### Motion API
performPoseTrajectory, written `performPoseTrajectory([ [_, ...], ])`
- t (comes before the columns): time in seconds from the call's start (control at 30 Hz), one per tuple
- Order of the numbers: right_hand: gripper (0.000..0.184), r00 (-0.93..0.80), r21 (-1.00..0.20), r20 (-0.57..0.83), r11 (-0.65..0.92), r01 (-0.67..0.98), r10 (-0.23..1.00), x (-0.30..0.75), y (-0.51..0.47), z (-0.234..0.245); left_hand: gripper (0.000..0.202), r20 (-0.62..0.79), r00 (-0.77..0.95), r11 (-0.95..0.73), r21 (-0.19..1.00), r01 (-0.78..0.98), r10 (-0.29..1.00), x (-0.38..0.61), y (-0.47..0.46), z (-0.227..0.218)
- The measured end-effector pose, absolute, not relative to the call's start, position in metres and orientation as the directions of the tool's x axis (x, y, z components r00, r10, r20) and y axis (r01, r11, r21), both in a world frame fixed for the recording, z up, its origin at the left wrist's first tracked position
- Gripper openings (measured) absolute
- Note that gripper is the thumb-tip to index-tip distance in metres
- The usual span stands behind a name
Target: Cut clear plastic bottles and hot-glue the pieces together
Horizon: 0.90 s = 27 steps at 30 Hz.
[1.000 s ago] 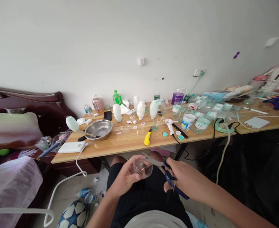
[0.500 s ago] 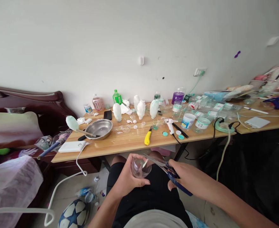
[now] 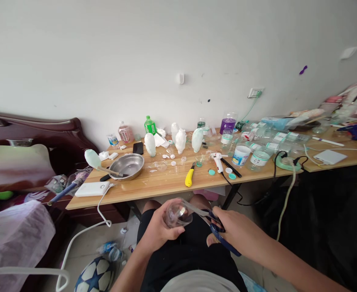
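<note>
My left hand [image 3: 158, 229] is wrapped round a clear plastic bottle piece [image 3: 177, 214] held over my lap, in front of the wooden table [image 3: 166, 184]. My right hand [image 3: 237, 233] grips blue-handled scissors [image 3: 210, 225]. Their blades point left and reach into the clear piece. Both hands are close together below the table's front edge.
On the table lie a steel bowl [image 3: 127, 165], a yellow utility knife [image 3: 190, 177], a white glue gun [image 3: 217, 161], a white power bank [image 3: 92, 188], white-coated bottles [image 3: 180, 140] and several clear bottles [image 3: 259, 157]. A football [image 3: 95, 275] lies on the floor at the left. A bed headboard [image 3: 44, 129] stands left.
The scissors' blades have moved left into the clear piece. My left hand has turned the piece slightly and lifted it a little.
</note>
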State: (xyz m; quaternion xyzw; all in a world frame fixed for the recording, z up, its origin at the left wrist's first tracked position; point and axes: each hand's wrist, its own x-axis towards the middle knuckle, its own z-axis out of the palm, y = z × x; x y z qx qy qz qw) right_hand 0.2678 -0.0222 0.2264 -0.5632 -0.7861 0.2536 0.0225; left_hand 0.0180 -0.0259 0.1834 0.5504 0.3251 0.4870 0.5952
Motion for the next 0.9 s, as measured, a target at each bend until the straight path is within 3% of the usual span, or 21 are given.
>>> performPoseTrajectory([
  [0.17, 0.035, -0.325, -0.389, -0.223, 0.222, 0.894, 0.919, 0.264, -0.020, 0.217, 0.091, 0.180, 0.284, -0.083, 0.943, -0.322, 0.942, 0.018, -0.025, 0.183],
  [0.37, 0.028, -0.399, -0.540, -0.226, 0.226, 0.811, 0.889, 0.265, -0.025, 0.223, 0.073, 0.187, 0.299, -0.069, 0.929, -0.365, 0.936, 0.024, -0.027, 0.189],
  [0.6, 0.035, -0.410, -0.502, -0.207, 0.263, 0.824, 0.888, 0.267, -0.023, 0.228, 0.068, 0.164, 0.338, -0.018, 0.918, -0.395, 0.927, 0.029, -0.027, 0.181],
  [0.77, 0.034, -0.352, -0.349, -0.238, 0.258, 0.901, 0.905, 0.272, -0.015, 0.230, 0.070, 0.150, 0.352, -0.007, 0.926, -0.378, 0.924, 0.021, -0.025, 0.183],
  [0.9, 0.027, -0.403, -0.479, -0.256, 0.247, 0.842, 0.879, 0.272, -0.017, 0.230, 0.066, 0.192, 0.437, -0.038, 0.941, -0.336, 0.879, 0.016, -0.025, 0.192],
])
